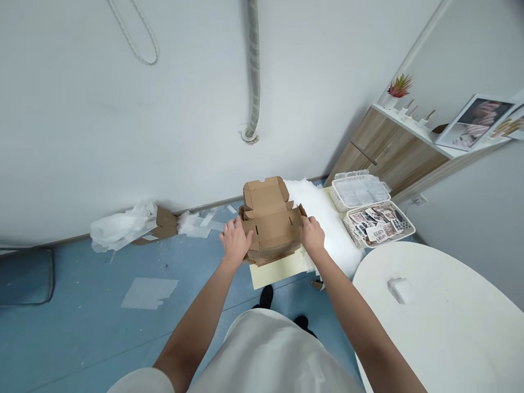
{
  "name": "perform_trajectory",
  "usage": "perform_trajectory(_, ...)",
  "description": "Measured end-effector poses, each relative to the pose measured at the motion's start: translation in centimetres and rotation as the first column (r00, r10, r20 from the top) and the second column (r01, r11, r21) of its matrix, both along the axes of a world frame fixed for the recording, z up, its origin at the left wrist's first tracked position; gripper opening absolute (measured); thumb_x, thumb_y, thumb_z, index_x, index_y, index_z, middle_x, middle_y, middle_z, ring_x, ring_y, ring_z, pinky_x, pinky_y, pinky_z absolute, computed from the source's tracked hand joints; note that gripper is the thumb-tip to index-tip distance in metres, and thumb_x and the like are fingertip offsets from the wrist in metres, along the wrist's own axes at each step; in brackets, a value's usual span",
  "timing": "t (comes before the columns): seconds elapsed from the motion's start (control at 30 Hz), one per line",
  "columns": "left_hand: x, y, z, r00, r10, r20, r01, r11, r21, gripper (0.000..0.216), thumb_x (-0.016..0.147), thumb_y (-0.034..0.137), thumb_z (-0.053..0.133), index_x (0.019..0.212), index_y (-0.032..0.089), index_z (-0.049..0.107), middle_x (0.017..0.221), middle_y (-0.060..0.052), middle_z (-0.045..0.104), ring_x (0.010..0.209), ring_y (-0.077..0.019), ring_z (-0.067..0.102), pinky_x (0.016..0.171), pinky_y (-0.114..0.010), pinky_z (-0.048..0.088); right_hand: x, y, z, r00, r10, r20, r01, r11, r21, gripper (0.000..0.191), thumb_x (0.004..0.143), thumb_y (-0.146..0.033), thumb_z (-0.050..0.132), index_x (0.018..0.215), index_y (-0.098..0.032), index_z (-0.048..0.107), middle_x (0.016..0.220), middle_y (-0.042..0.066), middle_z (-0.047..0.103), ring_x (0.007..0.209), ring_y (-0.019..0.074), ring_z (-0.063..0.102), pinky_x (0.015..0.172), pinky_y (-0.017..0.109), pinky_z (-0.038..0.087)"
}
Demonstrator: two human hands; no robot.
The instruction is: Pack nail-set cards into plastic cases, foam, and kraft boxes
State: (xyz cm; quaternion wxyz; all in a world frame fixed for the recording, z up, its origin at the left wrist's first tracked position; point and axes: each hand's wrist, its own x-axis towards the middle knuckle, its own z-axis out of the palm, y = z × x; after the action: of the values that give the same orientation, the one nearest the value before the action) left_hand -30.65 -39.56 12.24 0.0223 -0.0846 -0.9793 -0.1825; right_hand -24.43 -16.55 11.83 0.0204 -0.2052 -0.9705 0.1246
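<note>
1. Steadying the open cardboard box (273, 232) from both sides seems to be the step in hand; it is best done with even pressure, so that the thin sides are not bowed or creased.
2. The folds should be followed rather than forced: the sides are best kept square to the base, and the 2 dark slots (257, 229) should not be torn.
3. The lid panel (266, 197) is laid open toward the room wall (184, 136); care is advised so that its small tabs are not caught or bent.
4. By the left hand (236, 239), the box's left side is gripped; the thumb is parted from the fingers, and the edge appears to be pinched between them.
5. By the right hand (313, 234), the opposite side is held; the fingers are curled and the edge seems to be pinched, though how tightly cannot be told, since the fingertips are partly hidden.
6. The box is held between both hands, over the pale yellow sheet (278, 271) and just beside the white padding (321, 215); whether it is supported from below cannot be told.
7. Farther right, printed cards (379, 222) are gathered in a basket (399, 238) near the round tabletop (442, 333).
</note>
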Motion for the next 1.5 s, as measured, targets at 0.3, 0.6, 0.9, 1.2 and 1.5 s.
perform_trajectory(0.3,-2.7,-1.0,-2.0,0.994,-0.071,0.086,0.072,0.997,-0.006,0.041,0.075,0.031,0.053,0.112,0.016,0.052,0.099,-0.013,0.055,0.095,-0.0276,0.054,0.075,-0.035,0.045,-1.7,-0.8,0.1,0.999,-0.018,0.043,0.011,0.988,0.155,0.015,0.077,-0.011,0.042,0.086,-0.016,0.052,0.083,0.015,0.062,0.079,0.0253,0.057,0.067,0.033,0.035)
perform_trajectory(0.6,-2.4,-1.0,-1.7,0.997,-0.075,0.016,0.075,0.997,0.036,0.037,0.074,0.029,0.051,0.11,0.02,0.056,0.103,-0.013,0.054,0.1,-0.0311,0.049,0.08,-0.041,0.042,-0.9,-0.9,1.2,0.972,-0.097,-0.214,0.042,0.968,-0.246,0.033,0.079,-0.021,0.03,0.111,-0.016,0.037,0.074,0.006,0.061,0.059,0.0209,0.054,0.058,0.03,0.036)
perform_trajectory(0.9,-2.2,-0.8,-1.1,0.998,-0.06,0.034,0.05,0.969,0.242,0.037,0.073,0.023,0.051,0.109,0.02,0.055,0.107,-0.01,0.055,0.102,-0.0263,0.051,0.083,-0.038,0.042,-0.3,-0.6,0.8,0.948,-0.122,-0.296,-0.073,0.819,-0.57,0.028,0.073,-0.025,0.041,0.099,-0.019,0.05,0.094,0.007,0.062,0.079,0.019,0.057,0.072,0.033,0.044)
perform_trajectory(1.2,-1.9,-1.5,-2.6,0.992,-0.058,0.114,-0.002,0.884,0.468,0.033,0.08,0.02,0.045,0.113,0.017,0.049,0.099,-0.01,0.062,0.087,-0.0214,0.059,0.078,-0.036,0.046,0.4,0.8,0.5,0.911,-0.226,-0.345,-0.158,0.58,-0.799,0.047,0.063,-0.018,0.044,0.11,-0.02,0.047,0.108,0.006,0.059,0.095,0.0207,0.055,0.079,0.035,0.044)
perform_trajectory(1.5,-1.4,-1.2,-1.2,0.989,0.015,0.149,-0.084,0.88,0.467,0.038,0.08,0.019,0.046,0.118,0.016,0.043,0.098,-0.012,0.062,0.088,-0.0237,0.059,0.077,-0.038,0.045,-0.2,2.7,0.7,0.928,-0.269,-0.26,-0.103,0.484,-0.869,0.042,0.067,-0.028,0.05,0.109,-0.021,0.051,0.105,0.004,0.06,0.091,0.0209,0.056,0.077,0.035,0.045)
